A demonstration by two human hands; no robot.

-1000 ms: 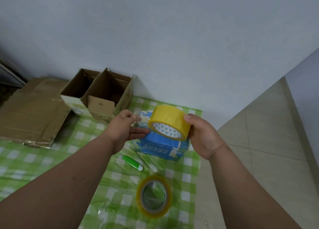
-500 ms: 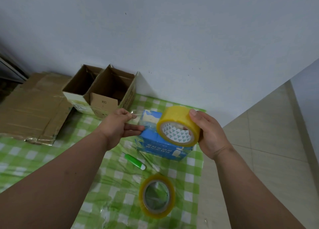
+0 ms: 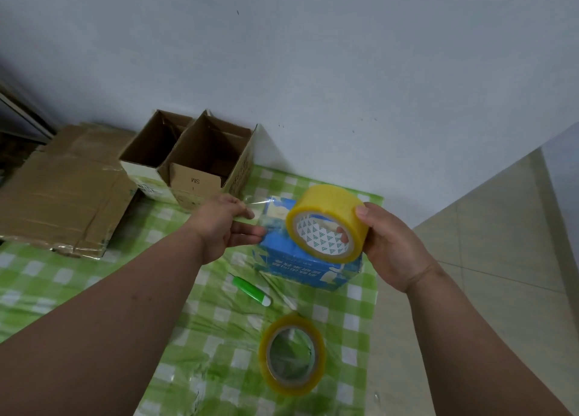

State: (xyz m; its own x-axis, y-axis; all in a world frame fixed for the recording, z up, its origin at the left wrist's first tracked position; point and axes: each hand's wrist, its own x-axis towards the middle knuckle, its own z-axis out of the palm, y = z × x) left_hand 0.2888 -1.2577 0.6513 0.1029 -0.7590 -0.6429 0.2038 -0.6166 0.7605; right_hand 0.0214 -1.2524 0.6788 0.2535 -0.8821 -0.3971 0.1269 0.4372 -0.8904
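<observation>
Two grips share one job here: drawing a strip off the roll, above the table. My left grip pinches the tape end (clear film, hard to make out) between thumb and forefinger. I judge it should pull straight and level away from the roll, with the strip flat so it can't fold onto itself or catch my spare fingers. The roll of tape hangs in the air just over the blue box, core facing me. My right grip clasps it, thumb on the outer face and a fingertip inside the core; a looser hold there would let it turn. Both forearms reach forward, left palm turned inward.
</observation>
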